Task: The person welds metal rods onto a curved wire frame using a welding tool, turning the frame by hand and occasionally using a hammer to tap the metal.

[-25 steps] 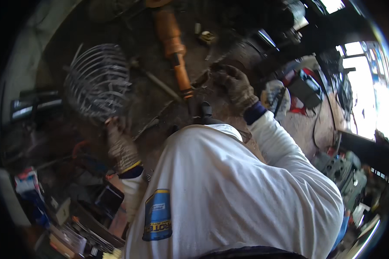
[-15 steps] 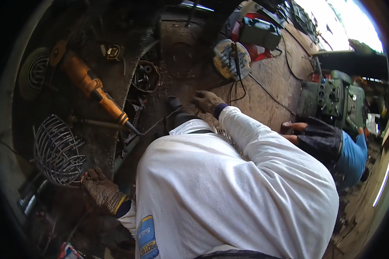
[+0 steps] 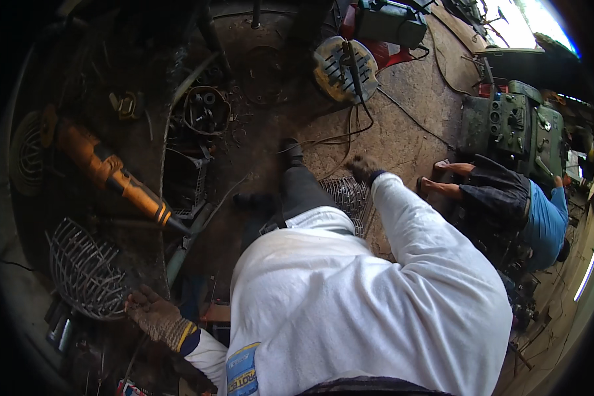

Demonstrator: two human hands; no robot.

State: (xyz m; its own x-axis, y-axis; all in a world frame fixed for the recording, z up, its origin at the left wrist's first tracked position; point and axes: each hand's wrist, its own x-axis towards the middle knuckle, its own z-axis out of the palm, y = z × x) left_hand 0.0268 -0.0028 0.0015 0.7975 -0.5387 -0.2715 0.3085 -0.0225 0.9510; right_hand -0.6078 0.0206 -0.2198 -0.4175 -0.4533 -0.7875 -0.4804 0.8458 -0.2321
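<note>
On the dark workbench at the left lies a rounded cage of bent metal rods, a wire basket (image 3: 86,267). My gloved left hand (image 3: 155,317) is at its lower right end, fingers curled against the rim. My right hand (image 3: 365,168), also gloved, is out to the right, low over the floor. Just beside it stands a second wire basket (image 3: 346,193), partly hidden behind my body. The fingers of that hand are dark and smeared, so whether they touch this basket does not show.
An orange angle grinder (image 3: 109,165) lies on the workbench (image 3: 138,218). A tub of metal parts (image 3: 206,110) stands beyond the bench edge. Cables trail from a round yellow-grey stool (image 3: 345,69). At right a person in blue (image 3: 546,224) bends at a green machine (image 3: 515,129).
My right hand has moved right and down, to beside the second wire basket, which has come into fuller view. The view has turned. My left hand stays at the first basket.
</note>
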